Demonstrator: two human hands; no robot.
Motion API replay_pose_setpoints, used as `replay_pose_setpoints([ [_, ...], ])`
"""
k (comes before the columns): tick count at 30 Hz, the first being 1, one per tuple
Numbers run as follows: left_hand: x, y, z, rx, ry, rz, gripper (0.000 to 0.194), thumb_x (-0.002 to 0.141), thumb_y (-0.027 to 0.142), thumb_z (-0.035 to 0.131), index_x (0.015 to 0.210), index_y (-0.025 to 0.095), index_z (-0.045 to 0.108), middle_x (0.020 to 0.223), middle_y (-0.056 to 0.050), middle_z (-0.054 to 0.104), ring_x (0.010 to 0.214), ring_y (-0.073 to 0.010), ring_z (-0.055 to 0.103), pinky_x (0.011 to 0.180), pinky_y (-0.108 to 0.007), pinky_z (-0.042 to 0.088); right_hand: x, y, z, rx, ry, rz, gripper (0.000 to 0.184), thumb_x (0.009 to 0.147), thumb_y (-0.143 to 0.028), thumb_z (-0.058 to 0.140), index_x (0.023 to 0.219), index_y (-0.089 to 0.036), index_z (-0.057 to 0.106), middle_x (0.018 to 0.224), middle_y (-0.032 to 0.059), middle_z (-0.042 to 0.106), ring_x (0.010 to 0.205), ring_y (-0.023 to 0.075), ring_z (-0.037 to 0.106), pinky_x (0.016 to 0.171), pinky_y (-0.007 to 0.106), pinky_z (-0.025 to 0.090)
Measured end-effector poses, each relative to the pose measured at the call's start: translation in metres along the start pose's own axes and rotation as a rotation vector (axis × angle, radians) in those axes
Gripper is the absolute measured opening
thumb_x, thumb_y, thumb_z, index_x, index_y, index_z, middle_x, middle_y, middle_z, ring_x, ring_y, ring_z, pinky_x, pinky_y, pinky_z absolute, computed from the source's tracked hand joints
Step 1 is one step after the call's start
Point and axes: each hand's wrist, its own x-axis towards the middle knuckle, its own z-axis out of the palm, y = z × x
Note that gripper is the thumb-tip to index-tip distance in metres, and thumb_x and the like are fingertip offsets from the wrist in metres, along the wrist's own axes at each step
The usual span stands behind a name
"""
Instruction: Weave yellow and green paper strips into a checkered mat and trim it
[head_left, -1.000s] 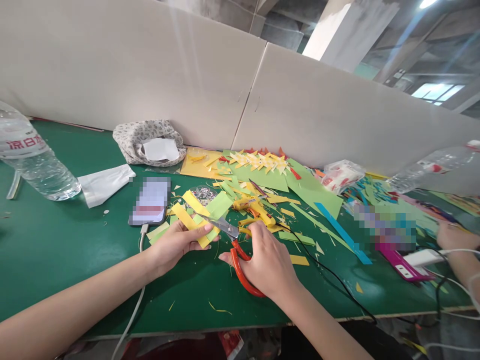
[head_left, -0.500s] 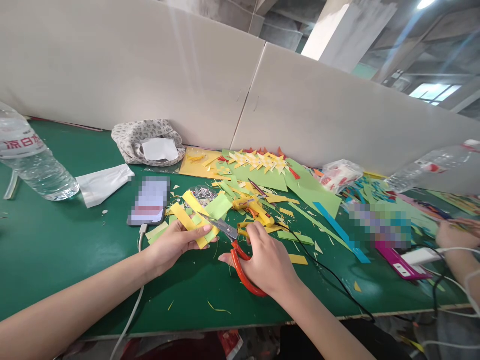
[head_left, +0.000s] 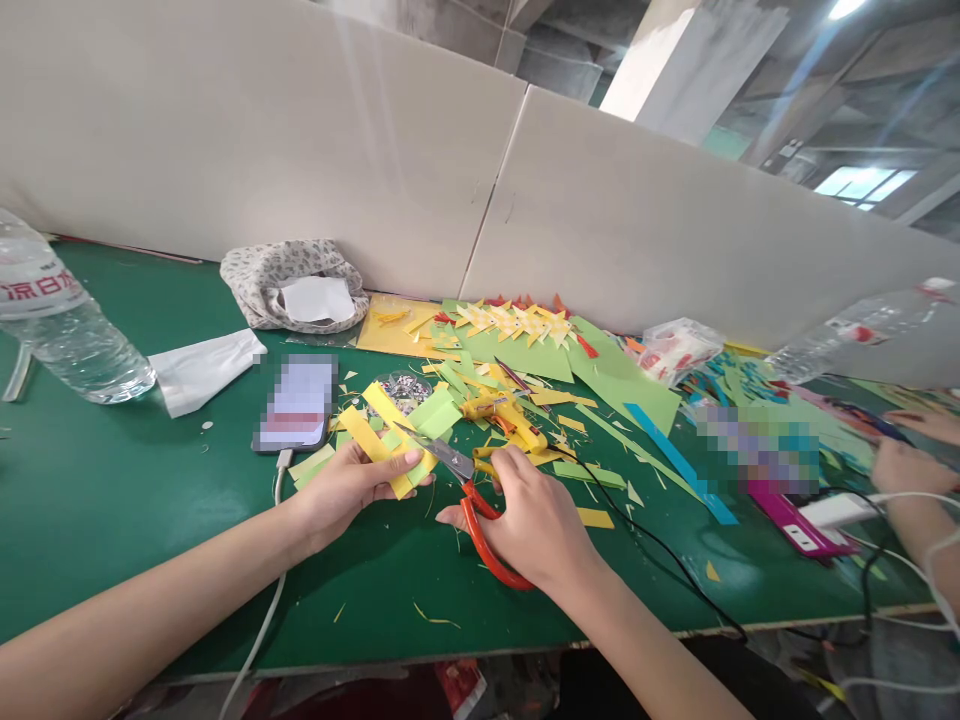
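Near frame centre, the left hand (head_left: 352, 488) grips paper strips (head_left: 391, 438); the right hand (head_left: 536, 520) holds red-handled scissors (head_left: 457, 461). A bottle (head_left: 71, 325) stands far left.

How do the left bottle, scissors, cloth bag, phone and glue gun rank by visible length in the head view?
1. Left bottle, though cut off by the frame
2. Scissors, partly behind the right hand
3. Cloth bag
Unranked: phone and glue gun, too alike.

Red scissor handles (head_left: 475, 541), yellow and green strips (head_left: 390, 412), green table (head_left: 142, 500) — pale pouch (head_left: 255, 280), grey-patterned
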Motion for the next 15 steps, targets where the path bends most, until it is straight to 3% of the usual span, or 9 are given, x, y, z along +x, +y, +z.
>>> replay_pose_setpoints([
  [15, 0.0002, 0.0005, 0.0005, -0.033, 0.003, 0.002, 0.024, 0.071, 0.030, 0.071, 0.091, 0.018, 0.066, 0.089, -0.003, 0.071, 0.078, -0.0140, 0.066, 0.070, -0.021, 0.051, 0.0000, 0.0034, 0.0023, 0.029, -0.003, 0.003, 0.048, 0.071, -0.067, 0.046, 0.077, -0.019, 0.044, 0.073, 0.0038, 0.051, 0.055, 0.0178, 0.053, 0.046, 0.027, 0.033],
])
